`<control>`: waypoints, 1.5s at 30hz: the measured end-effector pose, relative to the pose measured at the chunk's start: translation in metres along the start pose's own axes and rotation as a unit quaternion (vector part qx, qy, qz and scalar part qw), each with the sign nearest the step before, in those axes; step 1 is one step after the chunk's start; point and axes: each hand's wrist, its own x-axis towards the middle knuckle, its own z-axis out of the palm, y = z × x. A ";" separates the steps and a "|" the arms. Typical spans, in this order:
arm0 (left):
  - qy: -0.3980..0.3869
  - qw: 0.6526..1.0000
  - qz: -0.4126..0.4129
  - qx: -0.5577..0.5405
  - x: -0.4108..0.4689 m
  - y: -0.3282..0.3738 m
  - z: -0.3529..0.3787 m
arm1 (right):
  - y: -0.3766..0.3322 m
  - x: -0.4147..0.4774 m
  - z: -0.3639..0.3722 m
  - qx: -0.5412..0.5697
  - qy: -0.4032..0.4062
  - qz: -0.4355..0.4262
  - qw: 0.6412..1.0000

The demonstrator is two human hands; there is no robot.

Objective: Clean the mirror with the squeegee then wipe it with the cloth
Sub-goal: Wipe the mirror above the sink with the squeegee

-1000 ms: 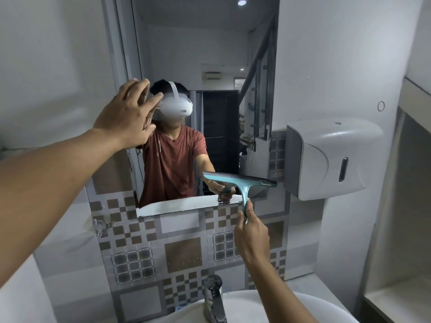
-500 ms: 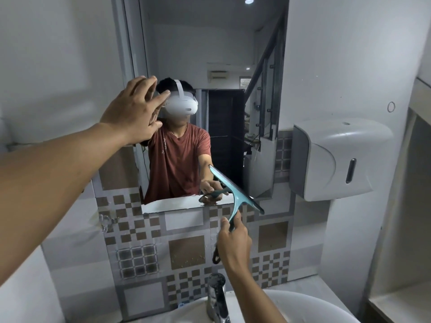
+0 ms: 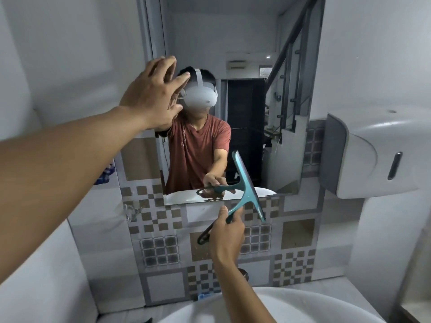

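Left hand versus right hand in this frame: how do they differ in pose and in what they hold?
The left hand is raised high with fingers spread and holds nothing; the right hand sits low, closed around the squeegee handle. The left hand is at the mirror's left edge, the right hand below its bottom edge, over the tiles. Both are bare and reach toward the mirror.
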 end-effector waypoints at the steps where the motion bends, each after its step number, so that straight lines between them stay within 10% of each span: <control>1: 0.001 1.000 0.000 0.001 0.000 -0.001 0.000 | 0.000 -0.002 0.002 0.004 0.000 -0.004 1.000; 19: -0.004 1.000 0.024 -0.005 -0.003 -0.008 0.000 | -0.004 -0.058 0.062 0.029 -0.080 -0.024 0.996; 45: -0.010 1.000 0.014 -0.010 -0.003 -0.005 -0.001 | 0.012 -0.039 0.021 -0.322 -0.140 -0.181 0.919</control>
